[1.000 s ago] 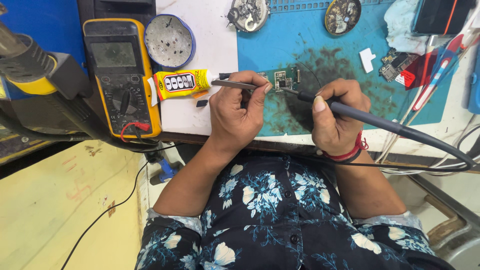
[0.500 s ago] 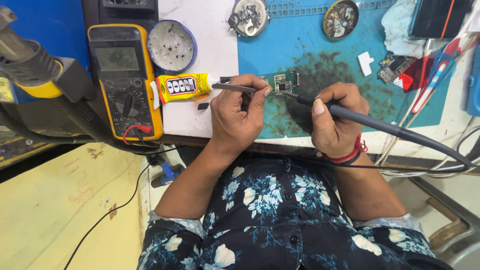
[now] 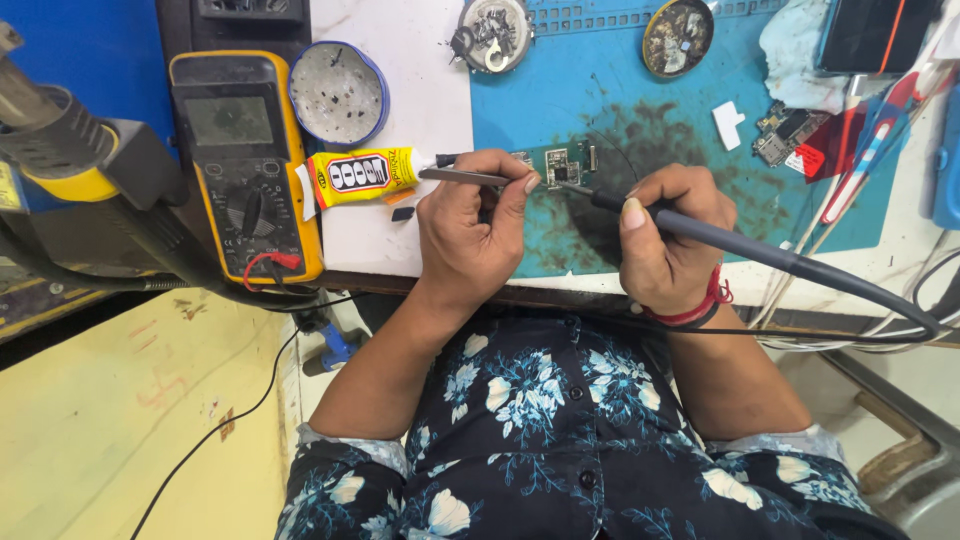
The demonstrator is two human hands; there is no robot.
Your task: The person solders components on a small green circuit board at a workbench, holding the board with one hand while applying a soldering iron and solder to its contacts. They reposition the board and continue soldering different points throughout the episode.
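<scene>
**Two hands, two tools, one small circuit board**

The left hand (image 3: 470,235) has its fingers (image 3: 520,185) closed around one pair of metal tweezers (image 3: 465,177), which lie nearly level with their free end pointing toward the glue tube. The right hand (image 3: 665,235) has its fingers closed around the dark handle of one soldering iron (image 3: 760,250), gripped like a pen; its cord runs off to the right. The iron's thin tip meets the tweezers' end at one small green circuit board (image 3: 555,163), which lies on the blue mat (image 3: 620,80) just beyond both hands. The mat beneath and around the board is stained dark.

On the white part of the desk (image 3: 420,70), one yellow glue tube (image 3: 360,175) lies just beside the left hand, its nozzle toward the tweezers. Left of it sits one yellow-cased meter (image 3: 240,165) with a round dial and a grey screen. Behind the tube stands one round blue-rimmed tin (image 3: 338,92), open, with dark specks inside. Two more round dishes stand at the far edge of the mat: one holding metal bits (image 3: 492,30) and one dirty tin (image 3: 678,35). A second small board (image 3: 785,130) lies toward the right side of the mat, well apart from the hands. One red band (image 3: 700,308) circles the right wrist.
</scene>
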